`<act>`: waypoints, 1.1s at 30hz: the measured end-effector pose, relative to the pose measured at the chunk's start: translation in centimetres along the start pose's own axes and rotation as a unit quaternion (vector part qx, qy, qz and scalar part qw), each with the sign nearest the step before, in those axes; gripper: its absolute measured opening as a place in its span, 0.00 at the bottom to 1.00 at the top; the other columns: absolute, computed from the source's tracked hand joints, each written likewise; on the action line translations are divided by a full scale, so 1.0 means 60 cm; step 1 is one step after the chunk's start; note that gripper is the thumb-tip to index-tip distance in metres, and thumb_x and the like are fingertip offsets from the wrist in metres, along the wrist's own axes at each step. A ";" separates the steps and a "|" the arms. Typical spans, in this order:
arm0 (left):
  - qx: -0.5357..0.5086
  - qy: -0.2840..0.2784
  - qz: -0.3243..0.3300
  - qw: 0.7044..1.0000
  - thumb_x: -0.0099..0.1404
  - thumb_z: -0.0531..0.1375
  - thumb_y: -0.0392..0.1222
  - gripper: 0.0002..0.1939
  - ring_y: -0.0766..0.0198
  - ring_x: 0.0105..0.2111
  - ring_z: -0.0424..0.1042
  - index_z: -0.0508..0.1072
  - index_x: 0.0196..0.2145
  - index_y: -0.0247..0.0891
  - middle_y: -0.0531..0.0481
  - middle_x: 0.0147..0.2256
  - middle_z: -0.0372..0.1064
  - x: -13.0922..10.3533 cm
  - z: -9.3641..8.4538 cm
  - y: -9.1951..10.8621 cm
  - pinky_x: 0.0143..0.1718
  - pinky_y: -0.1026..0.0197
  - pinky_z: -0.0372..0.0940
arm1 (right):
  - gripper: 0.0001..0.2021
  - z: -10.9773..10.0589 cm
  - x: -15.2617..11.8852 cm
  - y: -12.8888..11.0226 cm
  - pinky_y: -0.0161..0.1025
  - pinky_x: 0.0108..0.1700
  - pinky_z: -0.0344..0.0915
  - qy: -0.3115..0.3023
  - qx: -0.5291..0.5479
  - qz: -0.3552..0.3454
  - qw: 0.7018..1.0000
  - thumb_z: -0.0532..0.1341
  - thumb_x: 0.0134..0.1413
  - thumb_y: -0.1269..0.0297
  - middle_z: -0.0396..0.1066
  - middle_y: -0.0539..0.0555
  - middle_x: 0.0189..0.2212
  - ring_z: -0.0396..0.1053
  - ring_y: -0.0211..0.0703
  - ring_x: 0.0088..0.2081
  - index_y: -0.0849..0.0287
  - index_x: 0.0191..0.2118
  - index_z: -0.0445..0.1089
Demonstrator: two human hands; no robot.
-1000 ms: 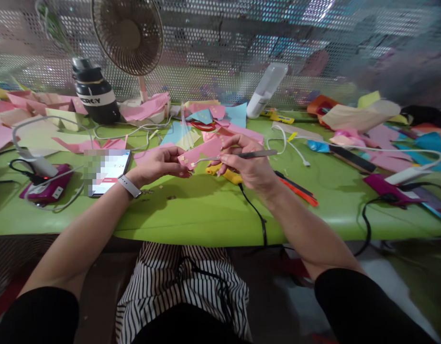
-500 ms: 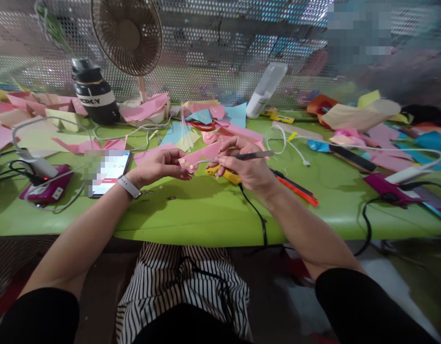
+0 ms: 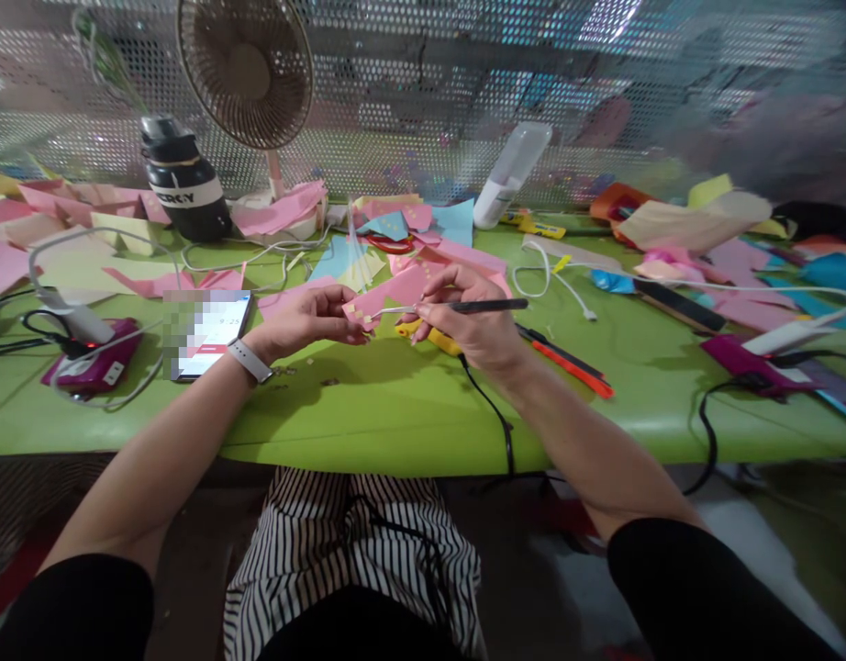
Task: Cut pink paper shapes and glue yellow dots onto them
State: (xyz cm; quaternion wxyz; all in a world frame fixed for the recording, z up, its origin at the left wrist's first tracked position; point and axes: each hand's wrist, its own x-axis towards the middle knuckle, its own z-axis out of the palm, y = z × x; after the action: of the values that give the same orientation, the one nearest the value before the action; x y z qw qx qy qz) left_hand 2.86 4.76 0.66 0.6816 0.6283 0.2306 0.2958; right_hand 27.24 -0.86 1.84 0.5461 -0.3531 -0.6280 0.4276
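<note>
Between finger and thumb, my left hand (image 3: 317, 321) pinches the left end of a pink paper strip (image 3: 388, 296) dotted with small yellow pieces. My right hand (image 3: 468, 317) is closed round a pair of dark tweezers (image 3: 488, 305), held like a pen. Their pale tips point left and meet the strip close to my left fingertips; whether they grip a piece there is too small to tell. Below the right hand lies a yellow tool (image 3: 429, 336) with a black cord, partly hidden by the fingers. Tiny flakes (image 3: 328, 382) are scattered on the green table (image 3: 395, 418).
Left of my hands lie a lit phone (image 3: 213, 335) and a purple power strip (image 3: 96, 358). A black bottle (image 3: 184, 188) and a fan (image 3: 248, 73) stand behind. Right are a red-and-black cutter (image 3: 567, 361), white cable (image 3: 571, 292), and another power strip (image 3: 757, 363). Paper scraps (image 3: 278, 211) line the back.
The tweezers have turned slightly in my right hand, so their dark side now shows. Both hands and the pink strip stay almost where they were.
</note>
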 end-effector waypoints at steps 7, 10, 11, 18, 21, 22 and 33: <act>-0.003 0.004 -0.001 1.000 0.56 0.71 0.34 0.15 0.63 0.35 0.80 0.74 0.40 0.32 0.44 0.36 0.80 0.000 0.001 0.000 0.42 0.60 0.75 | 0.14 0.004 0.000 -0.005 0.34 0.26 0.75 0.001 -0.007 -0.001 1.000 0.70 0.49 0.60 0.71 0.46 0.23 0.78 0.41 0.28 0.55 0.33 0.64; -0.004 0.004 0.003 1.000 0.56 0.71 0.34 0.15 0.63 0.35 0.81 0.74 0.40 0.32 0.44 0.36 0.80 0.000 0.000 -0.001 0.42 0.60 0.75 | 0.13 0.006 0.000 -0.010 0.35 0.26 0.75 0.003 -0.010 0.002 1.000 0.69 0.49 0.59 0.70 0.46 0.24 0.78 0.42 0.28 0.55 0.33 0.64; -0.003 0.004 0.003 1.000 0.56 0.71 0.34 0.15 0.62 0.35 0.81 0.74 0.40 0.32 0.44 0.36 0.80 0.000 0.000 -0.001 0.42 0.60 0.75 | 0.13 0.006 0.000 -0.011 0.35 0.26 0.75 0.005 -0.012 0.004 1.000 0.69 0.49 0.59 0.70 0.46 0.24 0.78 0.42 0.29 0.55 0.33 0.64; -0.004 0.004 0.002 1.000 0.56 0.72 0.35 0.15 0.62 0.35 0.81 0.74 0.40 0.32 0.44 0.36 0.80 0.000 -0.001 -0.002 0.42 0.60 0.75 | 0.12 0.006 -0.002 -0.009 0.36 0.26 0.76 0.007 -0.011 0.003 1.000 0.69 0.49 0.61 0.70 0.46 0.23 0.79 0.43 0.29 0.55 0.33 0.64; -0.005 0.007 0.001 1.000 0.56 0.72 0.35 0.15 0.62 0.35 0.81 0.74 0.40 0.32 0.44 0.36 0.80 0.000 0.000 -0.001 0.42 0.60 0.75 | 0.11 0.005 -0.003 -0.006 0.36 0.27 0.76 0.003 -0.007 -0.003 1.000 0.68 0.50 0.61 0.71 0.46 0.23 0.79 0.42 0.29 0.55 0.33 0.64; -0.004 0.008 0.001 1.000 0.56 0.72 0.35 0.15 0.62 0.35 0.81 0.74 0.40 0.32 0.43 0.36 0.80 0.000 0.000 -0.002 0.42 0.60 0.75 | 0.11 0.006 -0.003 -0.006 0.37 0.27 0.76 0.001 -0.006 -0.005 1.000 0.68 0.50 0.62 0.71 0.46 0.23 0.78 0.42 0.28 0.55 0.33 0.64; -0.007 0.011 0.004 1.000 0.56 0.72 0.35 0.15 0.62 0.34 0.81 0.73 0.40 0.31 0.44 0.36 0.80 0.000 0.000 -0.001 0.42 0.60 0.75 | 0.12 0.005 -0.003 -0.009 0.35 0.23 0.73 0.011 -0.017 -0.006 1.000 0.69 0.48 0.60 0.71 0.46 0.23 0.75 0.39 0.24 0.55 0.33 0.66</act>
State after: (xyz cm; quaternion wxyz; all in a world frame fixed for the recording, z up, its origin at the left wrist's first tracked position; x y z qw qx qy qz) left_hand 2.85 4.76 0.58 0.6824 0.6207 0.2339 0.3072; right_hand 26.98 -1.29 2.29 0.5495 -0.3632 -0.6313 0.4094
